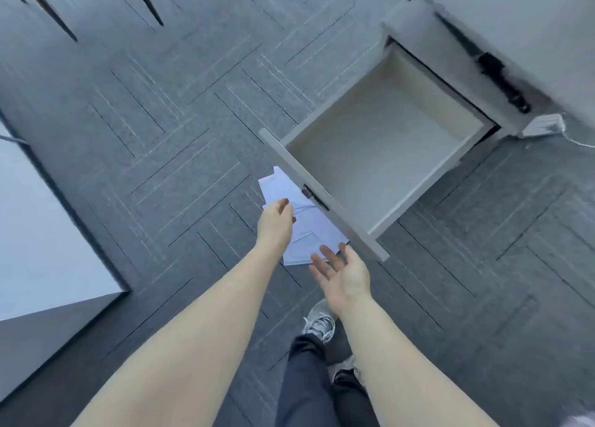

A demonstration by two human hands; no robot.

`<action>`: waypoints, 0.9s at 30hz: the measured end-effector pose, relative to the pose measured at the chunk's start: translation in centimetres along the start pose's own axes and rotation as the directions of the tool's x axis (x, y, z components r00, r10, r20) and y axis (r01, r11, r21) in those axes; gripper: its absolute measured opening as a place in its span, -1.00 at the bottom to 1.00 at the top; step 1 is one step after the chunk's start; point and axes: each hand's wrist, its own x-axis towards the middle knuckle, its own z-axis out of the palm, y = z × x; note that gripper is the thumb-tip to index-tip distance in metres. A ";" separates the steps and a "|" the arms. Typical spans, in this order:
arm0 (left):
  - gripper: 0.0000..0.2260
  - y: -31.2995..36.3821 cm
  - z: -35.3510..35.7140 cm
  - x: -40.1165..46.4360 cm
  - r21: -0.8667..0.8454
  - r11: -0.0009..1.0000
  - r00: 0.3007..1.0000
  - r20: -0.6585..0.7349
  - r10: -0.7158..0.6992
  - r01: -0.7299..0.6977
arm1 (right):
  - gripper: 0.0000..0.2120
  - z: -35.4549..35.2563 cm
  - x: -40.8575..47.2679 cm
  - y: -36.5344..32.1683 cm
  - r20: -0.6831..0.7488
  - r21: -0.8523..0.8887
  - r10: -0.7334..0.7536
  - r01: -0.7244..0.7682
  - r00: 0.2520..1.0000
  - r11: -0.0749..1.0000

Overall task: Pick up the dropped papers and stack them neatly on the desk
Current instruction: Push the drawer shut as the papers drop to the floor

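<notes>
Several white papers (309, 227) lie scattered on the grey carpet, partly under the front of an open drawer. My left hand (276, 222) hovers over their left part, fingers curled down and apart, holding nothing. My right hand (343, 273) reaches toward the papers' near corner, palm up and fingers spread, also holding nothing. A white desk top (38, 233) shows at the left edge of the view.
An open, empty grey drawer (325, 198) juts out from a cabinet (418, 24) at the right, overhanging the papers. Dark chair legs (148, 5) stand at the far left. A white power strip (544, 125) lies at the right. My shoe (320, 322) is below the hands.
</notes>
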 end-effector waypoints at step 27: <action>-0.78 15.5 19.2 10.5 0.702 0.645 0.899 -0.016 0.438 -0.302 | -0.81 0.4 8.3 -24.9 -0.029 -0.041 -0.089 0.088 0.996 0.995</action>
